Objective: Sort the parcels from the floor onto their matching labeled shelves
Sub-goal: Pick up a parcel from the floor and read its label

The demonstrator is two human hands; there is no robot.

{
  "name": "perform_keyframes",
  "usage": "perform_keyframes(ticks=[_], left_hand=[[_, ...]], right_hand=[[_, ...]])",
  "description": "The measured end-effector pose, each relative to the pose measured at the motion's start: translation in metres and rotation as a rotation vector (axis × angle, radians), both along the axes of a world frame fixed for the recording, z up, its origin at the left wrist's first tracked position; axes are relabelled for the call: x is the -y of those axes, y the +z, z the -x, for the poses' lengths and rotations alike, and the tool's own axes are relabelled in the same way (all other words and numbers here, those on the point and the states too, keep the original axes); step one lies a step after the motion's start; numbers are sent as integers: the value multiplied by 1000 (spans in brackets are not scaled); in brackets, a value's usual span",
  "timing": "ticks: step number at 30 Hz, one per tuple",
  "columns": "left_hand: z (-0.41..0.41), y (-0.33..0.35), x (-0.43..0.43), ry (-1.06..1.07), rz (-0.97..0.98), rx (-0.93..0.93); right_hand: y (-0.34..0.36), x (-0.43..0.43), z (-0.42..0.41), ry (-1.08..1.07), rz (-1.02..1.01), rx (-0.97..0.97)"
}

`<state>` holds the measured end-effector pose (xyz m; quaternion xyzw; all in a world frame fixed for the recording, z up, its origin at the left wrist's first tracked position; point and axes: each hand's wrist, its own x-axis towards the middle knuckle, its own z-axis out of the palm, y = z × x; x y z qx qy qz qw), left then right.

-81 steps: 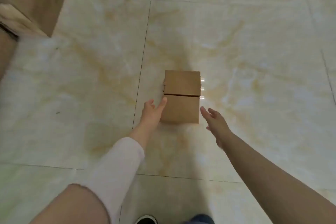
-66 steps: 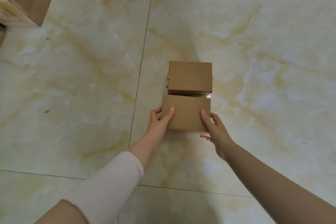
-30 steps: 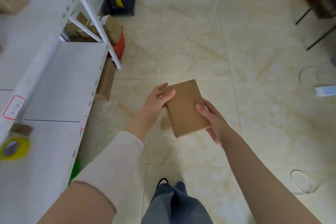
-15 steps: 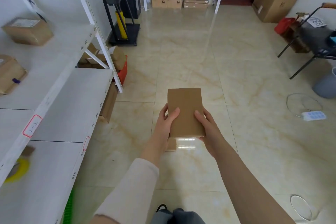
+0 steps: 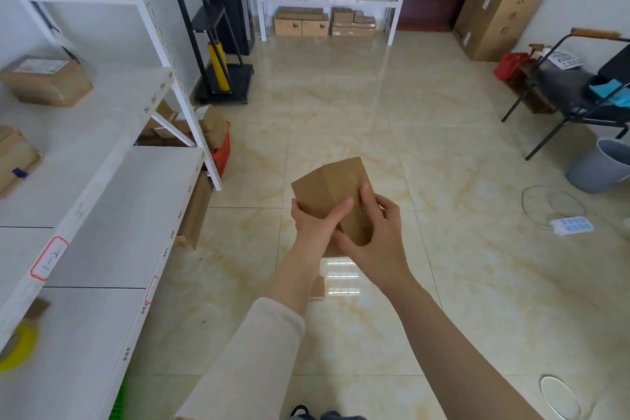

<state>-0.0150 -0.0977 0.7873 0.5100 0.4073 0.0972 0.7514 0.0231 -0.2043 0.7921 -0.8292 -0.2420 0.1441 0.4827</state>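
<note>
Left hand (image 5: 315, 225) fingers wrapped around the near-left side of the brown cardboard parcel (image 5: 332, 196), thumb lying across its top face; grip closed on it. Right hand (image 5: 375, 235) curled onto the parcel's right side and lower end, index finger up along the right edge, thumb tucked under near the left hand; also closed on it. Both hands touching each other at the parcel's near end. Parcel held in the air over the tiled floor (image 5: 341, 106), tilted, far end raised and rotated slightly left, plain face up, no label visible from this view. Directly below, partly hidden by the left wrist, a 2nd small cardboard piece (image 5: 317, 287) lies on the floor. Left forearm in a pale sleeve (image 5: 252, 358); right forearm bare. White shelving unit (image 5: 112, 201) runs along the left, edge marked with numbers incl. 553, 555, and a red-bordered tag (image 5: 49, 257). 2 parcels already sit on its upper level: 1 labelled box (image 5: 46, 80) at the back, 1 box (image 5: 15, 158) nearer. Yellow tape roll (image 5: 17, 346) on a lower level.
</note>
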Motion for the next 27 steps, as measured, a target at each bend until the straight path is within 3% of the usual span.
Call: perform_keyframes(ticks=[4,6,9,11,15,19,22,27], left_hand=[[12,-3,-17,-94,123,206],[18,-5,-22,-179,178,272],[20,-5,-20,-203,202,288],[18,-3,-17,-140,158,256],[7,2,-6,-31,62,184],[2,7,-9,61,17,194],[8,10,-18,71,51,235],[19,11,-31,-115,90,286]], right_hand=[[8,16,-9,49,-193,-348],[11,20,-14,72,-196,-505],[12,19,-14,148,-195,-577],[12,13,-11,91,-208,-496],[4,0,0,-64,50,15],[2,-5,7,-29,42,261],[8,-1,3,41,-111,71],[8,9,-16,18,-291,-360]])
